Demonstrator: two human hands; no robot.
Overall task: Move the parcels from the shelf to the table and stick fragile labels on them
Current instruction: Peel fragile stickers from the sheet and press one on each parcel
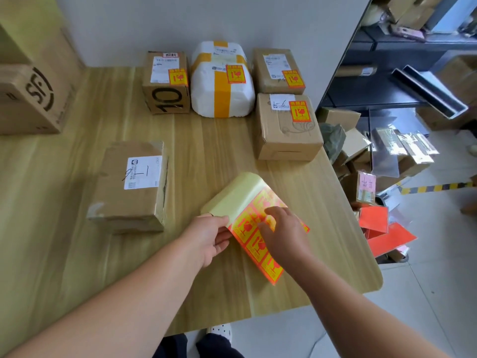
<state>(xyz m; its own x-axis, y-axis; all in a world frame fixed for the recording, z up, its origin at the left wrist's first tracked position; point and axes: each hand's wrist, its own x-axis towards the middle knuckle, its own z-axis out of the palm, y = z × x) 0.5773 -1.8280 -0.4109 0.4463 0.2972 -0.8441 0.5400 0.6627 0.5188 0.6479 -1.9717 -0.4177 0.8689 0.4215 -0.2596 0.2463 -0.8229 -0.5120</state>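
Over on the far left of the pale wood-grain table sits a big brown cardboard carton, and just right of it, nearer us, lies a flat brown cardboard parcel with a white shipping slip and no red sticker on it. Along the back wall we have a small brown cube box, a puffy white bag parcel banded in yellow tape and a brown wrapped parcel. In front of that last one is a squat brown cardboard box. All four wear a red-and-yellow fragile label with a broken-glass symbol. Down front, the left hand pinches the left edge of the sheet of red-and-yellow fragile labels, thumb on top; the sheet's bare yellow backing curls over at the far end. The right hand is over the sheet, fingers bent, tips down on one label; whether it has an edge nipped, I can't tell. Now the writing: "SF" on the carton, a bold "10" on the cube box, handwritten marks ending in "6" on the squat box. At far right, a dark metal shelf holds more cardboard boxes.
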